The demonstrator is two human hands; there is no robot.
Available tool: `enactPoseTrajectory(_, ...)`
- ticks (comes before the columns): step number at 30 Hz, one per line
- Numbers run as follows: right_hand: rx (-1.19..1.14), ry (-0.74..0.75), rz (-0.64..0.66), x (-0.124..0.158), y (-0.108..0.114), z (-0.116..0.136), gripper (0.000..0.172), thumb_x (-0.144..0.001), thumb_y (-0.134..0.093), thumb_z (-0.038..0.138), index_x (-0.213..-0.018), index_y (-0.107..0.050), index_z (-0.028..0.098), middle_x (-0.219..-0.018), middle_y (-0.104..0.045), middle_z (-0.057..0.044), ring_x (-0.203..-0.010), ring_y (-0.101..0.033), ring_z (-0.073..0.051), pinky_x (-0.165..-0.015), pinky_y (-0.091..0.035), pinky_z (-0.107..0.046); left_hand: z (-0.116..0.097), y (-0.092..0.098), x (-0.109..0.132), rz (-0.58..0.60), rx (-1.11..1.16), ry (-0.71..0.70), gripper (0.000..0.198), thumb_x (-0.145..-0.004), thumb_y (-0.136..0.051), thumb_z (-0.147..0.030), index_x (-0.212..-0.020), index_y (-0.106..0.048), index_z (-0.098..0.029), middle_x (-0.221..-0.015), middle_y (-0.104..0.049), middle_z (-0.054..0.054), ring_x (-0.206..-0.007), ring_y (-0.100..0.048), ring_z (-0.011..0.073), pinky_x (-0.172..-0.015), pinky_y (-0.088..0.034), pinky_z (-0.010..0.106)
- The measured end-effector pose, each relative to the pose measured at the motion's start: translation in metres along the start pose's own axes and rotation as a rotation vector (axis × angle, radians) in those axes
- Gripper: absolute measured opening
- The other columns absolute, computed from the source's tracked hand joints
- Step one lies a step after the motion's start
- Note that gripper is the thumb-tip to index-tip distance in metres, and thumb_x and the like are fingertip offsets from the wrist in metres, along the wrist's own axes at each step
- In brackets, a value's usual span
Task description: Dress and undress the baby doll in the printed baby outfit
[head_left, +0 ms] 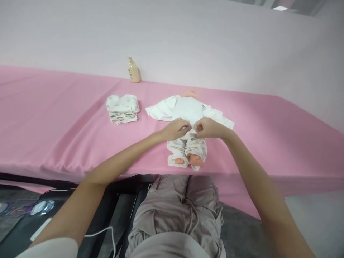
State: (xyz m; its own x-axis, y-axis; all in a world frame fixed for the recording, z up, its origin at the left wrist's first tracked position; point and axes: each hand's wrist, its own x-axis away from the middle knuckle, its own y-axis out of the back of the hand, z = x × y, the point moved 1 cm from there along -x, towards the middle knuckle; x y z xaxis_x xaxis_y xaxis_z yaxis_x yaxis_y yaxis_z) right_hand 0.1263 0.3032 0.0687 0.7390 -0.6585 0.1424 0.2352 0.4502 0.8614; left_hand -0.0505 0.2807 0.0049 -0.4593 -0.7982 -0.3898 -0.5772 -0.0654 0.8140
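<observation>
In the frame's centre, left hand [177, 129] and right hand [208, 128] pinch the waistband of the doll's printed white trousers [188, 148]; legs are covered, white shirt [188, 109] open.

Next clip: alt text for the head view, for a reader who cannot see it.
Both hands, left hand and right hand, pinch the waistband of patterned trousers on a baby doll lying on a pink table. A pile of folded clothes and a cream bottle sit beyond.
</observation>
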Motion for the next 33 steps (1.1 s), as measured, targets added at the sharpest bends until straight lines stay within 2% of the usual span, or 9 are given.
enactPoseTrajectory(3,0.236,-0.110,-0.338,-0.014,-0.018,0.001,0.008,-0.064,-0.053,0.009,-0.063,-0.054,0.016,-0.065,-0.053,0.000,-0.062,-0.041,-0.012,-0.057,-0.024,-0.026,0.000,-0.007,0.007,-0.064,0.203,0.033,0.022,-0.088,-0.045,-0.033,-0.089,-0.059,-0.016,-0.087,-0.063,0.003,-0.079,-0.055,0.0145,-0.074,-0.042,0.027)
enactPoseTrajectory(5,0.375,-0.140,-0.563,-0.020,-0.032,-0.002,0.018,-0.068,-0.048,0.007,-0.077,-0.060,0.017,-0.075,-0.058,-0.004,-0.070,-0.046,-0.016,-0.058,-0.022,-0.028,-0.002,-0.008,0.011,-0.158,0.377,0.055,0.025,-0.083,-0.055,-0.040,-0.083,-0.055,-0.015,-0.087,-0.062,0.003,-0.079,-0.055,0.0135,-0.073,-0.042,0.026)
enactPoseTrajectory(9,0.498,-0.041,-0.738,-0.020,-0.051,-0.009,0.027,-0.074,-0.045,0.009,-0.094,-0.062,0.017,-0.086,-0.058,-0.009,-0.077,-0.048,-0.019,-0.058,-0.022,-0.029,-0.001,-0.007,0.013,-0.246,0.678,0.111,0.046,-0.079,-0.061,-0.049,-0.058,-0.037,-0.017,-0.067,-0.050,0.000,-0.063,-0.046,0.0088,-0.060,-0.035,0.024)
enactPoseTrajectory(13,0.234,0.010,-0.565,-0.010,-0.042,-0.010,0.008,-0.068,-0.054,0.017,-0.072,-0.060,0.016,-0.079,-0.055,-0.006,-0.068,-0.044,-0.015,-0.058,-0.027,-0.027,0.003,-0.005,0.013,-0.186,0.719,0.227,0.051,-0.081,-0.059,-0.052,-0.054,-0.033,-0.017,-0.052,-0.025,-0.006,-0.049,-0.024,0.0055,-0.050,-0.019,0.024)
enactPoseTrajectory(16,-0.159,-0.013,-0.218,-0.006,-0.024,-0.007,0.024,-0.075,-0.057,0.038,-0.066,-0.060,0.016,-0.064,-0.051,-0.001,-0.060,-0.040,-0.012,-0.056,-0.029,-0.026,0.007,-0.005,0.011,-0.179,0.751,0.243,0.034,-0.082,-0.060,-0.047,-0.072,-0.053,-0.015,-0.061,-0.043,-0.004,-0.055,-0.037,0.0066,-0.053,-0.027,0.022)
enactPoseTrajectory(18,-0.314,-0.077,-0.147,-0.005,-0.014,-0.004,0.043,-0.079,-0.052,0.055,-0.066,-0.062,0.015,-0.061,-0.052,-0.002,-0.056,-0.041,-0.011,-0.055,-0.030,-0.026,0.008,-0.007,0.010,-0.184,0.734,0.247,0.030,-0.085,-0.054,-0.043,-0.085,-0.059,-0.014,-0.072,-0.054,-0.001,-0.063,-0.046,0.0081,-0.059,-0.034,0.022)
enactPoseTrajectory(22,-0.072,-0.167,-0.214,-0.006,-0.010,-0.001,0.047,-0.072,-0.062,0.060,-0.061,-0.064,0.014,-0.054,-0.052,-0.002,-0.050,-0.039,-0.009,-0.051,-0.028,-0.027,0.007,-0.010,0.011,-0.144,0.585,0.220,0.030,-0.086,-0.051,-0.039,-0.084,-0.065,-0.012,-0.068,-0.058,0.000,-0.062,-0.048,0.0092,-0.060,-0.035,0.023)
enactPoseTrajectory(27,0.072,-0.014,-0.038,-0.001,-0.006,-0.005,0.031,-0.072,-0.066,0.050,-0.076,-0.069,0.020,-0.076,-0.064,-0.003,-0.064,-0.051,-0.013,-0.055,-0.034,-0.025,-0.005,-0.007,0.016,-0.010,0.393,0.093,0.034,-0.087,-0.049,-0.042,-0.084,-0.068,-0.014,-0.071,-0.061,0.001,-0.064,-0.050,0.0107,-0.063,-0.035,0.024)
enactPoseTrajectory(33,0.162,0.043,-0.012,0.001,0.001,0.002,0.030,-0.079,-0.059,0.047,-0.071,-0.056,0.019,-0.069,-0.057,-0.001,-0.062,-0.047,-0.012,-0.056,-0.031,-0.025,-0.013,-0.001,0.017,0.006,0.392,0.127,0.036,-0.079,-0.059,-0.049,-0.070,-0.054,-0.015,-0.061,-0.044,-0.003,-0.056,-0.037,0.0084,-0.055,-0.026,0.024)
